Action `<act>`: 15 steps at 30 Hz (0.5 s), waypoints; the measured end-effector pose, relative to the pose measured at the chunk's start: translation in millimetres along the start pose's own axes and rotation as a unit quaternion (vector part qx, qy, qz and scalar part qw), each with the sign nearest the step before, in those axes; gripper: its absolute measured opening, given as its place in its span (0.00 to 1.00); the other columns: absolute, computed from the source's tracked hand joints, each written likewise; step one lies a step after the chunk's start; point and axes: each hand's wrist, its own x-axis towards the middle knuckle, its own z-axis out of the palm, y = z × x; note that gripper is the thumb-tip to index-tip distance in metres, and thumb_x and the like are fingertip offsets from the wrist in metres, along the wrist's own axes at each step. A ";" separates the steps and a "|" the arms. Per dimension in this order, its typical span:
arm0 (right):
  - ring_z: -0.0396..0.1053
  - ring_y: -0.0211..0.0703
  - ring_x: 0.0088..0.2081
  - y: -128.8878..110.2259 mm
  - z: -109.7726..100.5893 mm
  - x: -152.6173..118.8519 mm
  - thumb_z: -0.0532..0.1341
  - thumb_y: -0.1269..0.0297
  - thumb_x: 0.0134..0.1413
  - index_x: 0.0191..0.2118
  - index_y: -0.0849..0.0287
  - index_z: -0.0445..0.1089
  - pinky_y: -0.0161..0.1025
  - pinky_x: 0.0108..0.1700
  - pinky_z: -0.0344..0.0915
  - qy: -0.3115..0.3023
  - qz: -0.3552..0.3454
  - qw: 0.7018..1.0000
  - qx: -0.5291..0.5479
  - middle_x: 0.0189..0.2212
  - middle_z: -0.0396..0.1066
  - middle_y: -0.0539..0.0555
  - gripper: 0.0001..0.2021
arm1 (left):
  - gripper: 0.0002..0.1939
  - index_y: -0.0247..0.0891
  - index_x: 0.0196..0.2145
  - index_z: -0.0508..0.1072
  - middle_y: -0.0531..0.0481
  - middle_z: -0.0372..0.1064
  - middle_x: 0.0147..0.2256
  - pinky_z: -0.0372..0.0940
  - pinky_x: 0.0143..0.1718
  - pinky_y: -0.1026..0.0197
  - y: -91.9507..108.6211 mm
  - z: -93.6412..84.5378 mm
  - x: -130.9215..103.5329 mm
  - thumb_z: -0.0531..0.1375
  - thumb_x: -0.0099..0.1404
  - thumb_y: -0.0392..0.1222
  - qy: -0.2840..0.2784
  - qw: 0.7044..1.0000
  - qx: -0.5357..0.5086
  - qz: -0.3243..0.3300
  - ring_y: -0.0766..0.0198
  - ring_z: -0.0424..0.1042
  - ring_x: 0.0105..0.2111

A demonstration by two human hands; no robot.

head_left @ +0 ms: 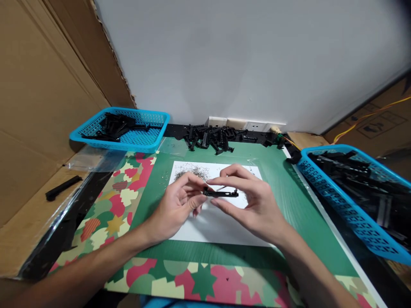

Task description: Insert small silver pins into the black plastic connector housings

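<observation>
A slim black plastic part (226, 194), with a slot and a small hole in it, is held level above the white sheet (199, 226). My left hand (180, 199) pinches its left end between thumb and fingers. My right hand (253, 196) curls around the part from the right, its index fingertip at the upper edge near the left end and its thumb against the underside. Just above the part shows a thin metal sliver (221, 188); its kind is too small to tell. Behind my left hand, a heap of tiny metal pieces (195, 170) lies on the sheet.
Several black parts (208, 137) lie piled at the back by the wall sockets (253, 126). A blue basket (150, 147) with black parts stands at back left, another blue basket (348, 214) at right. One black part (64, 187) rests on cardboard at left.
</observation>
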 end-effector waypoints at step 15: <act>0.72 0.48 0.42 15.1 -16.7 0.2 0.63 0.69 0.68 0.41 0.52 0.79 0.42 0.40 0.68 -0.066 -0.041 0.982 -0.171 0.39 0.75 0.55 0.06 | 0.11 0.43 0.51 0.79 0.43 0.77 0.49 0.67 0.48 0.54 1.5 -2.0 1.5 0.64 0.73 0.44 0.024 0.969 0.232 0.075 0.52 0.74 0.47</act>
